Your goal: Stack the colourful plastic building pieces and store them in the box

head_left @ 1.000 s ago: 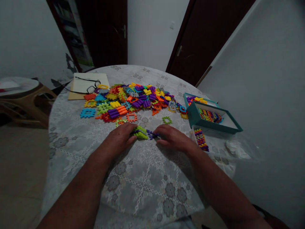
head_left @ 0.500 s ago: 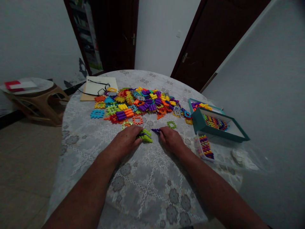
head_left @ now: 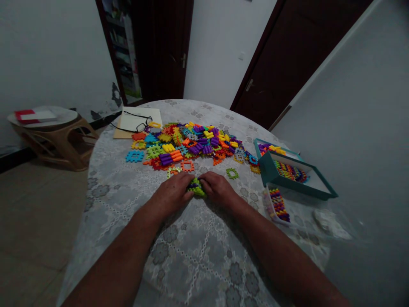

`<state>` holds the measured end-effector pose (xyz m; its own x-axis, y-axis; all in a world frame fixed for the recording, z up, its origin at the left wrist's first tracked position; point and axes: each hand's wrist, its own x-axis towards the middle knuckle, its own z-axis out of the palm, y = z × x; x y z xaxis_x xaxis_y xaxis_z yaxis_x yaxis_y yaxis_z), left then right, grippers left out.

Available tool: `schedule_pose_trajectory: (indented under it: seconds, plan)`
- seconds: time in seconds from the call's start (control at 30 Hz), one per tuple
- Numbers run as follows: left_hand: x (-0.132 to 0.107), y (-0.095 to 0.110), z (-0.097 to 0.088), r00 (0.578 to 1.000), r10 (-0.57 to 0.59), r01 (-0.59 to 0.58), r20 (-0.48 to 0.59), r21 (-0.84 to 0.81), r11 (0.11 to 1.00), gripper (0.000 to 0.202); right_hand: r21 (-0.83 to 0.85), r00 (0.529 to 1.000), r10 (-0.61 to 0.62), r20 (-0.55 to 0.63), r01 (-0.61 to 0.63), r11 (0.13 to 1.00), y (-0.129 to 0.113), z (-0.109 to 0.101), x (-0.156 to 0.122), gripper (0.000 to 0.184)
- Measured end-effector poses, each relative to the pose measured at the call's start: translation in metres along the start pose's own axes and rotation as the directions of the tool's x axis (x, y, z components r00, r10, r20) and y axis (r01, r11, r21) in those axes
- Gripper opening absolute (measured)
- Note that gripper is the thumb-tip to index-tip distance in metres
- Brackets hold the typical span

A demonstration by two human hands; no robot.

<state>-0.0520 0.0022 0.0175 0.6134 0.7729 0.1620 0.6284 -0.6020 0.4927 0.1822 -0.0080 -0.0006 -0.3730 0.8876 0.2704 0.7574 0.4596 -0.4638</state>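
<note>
Over the tablecloth [head_left: 194,247], both hands meet at a small set of joined green plastic building pieces [head_left: 198,190] with purple between them. My left hand [head_left: 172,192] is closed around its left side. From the right, my right hand [head_left: 219,187] has its fingers closed at the top right edge, on the purple piece, which is mostly hidden by the fingers. Just beyond the hands lie a light green frame piece [head_left: 169,174] and an orange square frame piece [head_left: 183,166]. Another green frame piece [head_left: 228,173] lies apart beyond my right hand.
A mixed heap of colourful building pieces [head_left: 198,147] spreads across the far middle. To the right stand a teal box [head_left: 297,185] and a clear plastic tub [head_left: 271,209], both holding pieces. Black glasses [head_left: 140,127] rest on a pad [head_left: 156,114] at the far left.
My right hand has moved left with the purple piece and brought it against the green pieces in my left hand. The view has tilted slightly.
</note>
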Motion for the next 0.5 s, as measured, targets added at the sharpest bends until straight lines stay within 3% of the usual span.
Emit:
schedule_pose_trajectory:
  seconds: [0.07, 0.13, 0.23, 0.3, 0.4, 0.5]
  plan:
    - [0.000, 0.001, 0.000, 1.000, 0.002, -0.002, 0.002, -0.005, 1.000, 0.041, -0.030, 0.999, 0.028, -0.028, -0.029, 0.999, 0.003, -0.003, 0.001, 0.028]
    - [0.000, 0.001, -0.001, 1.000, -0.004, 0.004, 0.007, -0.017, 1.000, 0.041, -0.145, 0.989, 0.129, -0.074, -0.138, 0.980, 0.008, -0.010, 0.006, 0.032]
    - [0.000, 0.001, -0.001, 1.000, -0.024, 0.024, 0.011, -0.023, 0.999, 0.044, -0.371, 0.932, 0.345, -0.108, -0.360, 0.856, 0.017, -0.020, 0.019, 0.036]
    - [0.000, 0.000, 0.000, 0.999, -0.032, 0.033, 0.016, -0.021, 0.999, 0.044, -0.488, 0.882, 0.462, -0.094, -0.445, 0.751, 0.023, -0.025, 0.029, 0.035]
    - [0.000, -0.001, 0.000, 0.999, -0.034, 0.034, 0.015, -0.017, 0.999, 0.043, -0.574, 0.842, 0.533, -0.085, -0.479, 0.664, 0.028, -0.027, 0.038, 0.031]
    - [0.000, -0.001, 0.001, 0.999, -0.036, 0.036, 0.020, -0.006, 0.999, 0.044, -0.589, 0.839, 0.538, -0.081, -0.476, 0.654, 0.028, -0.027, 0.038, 0.031]
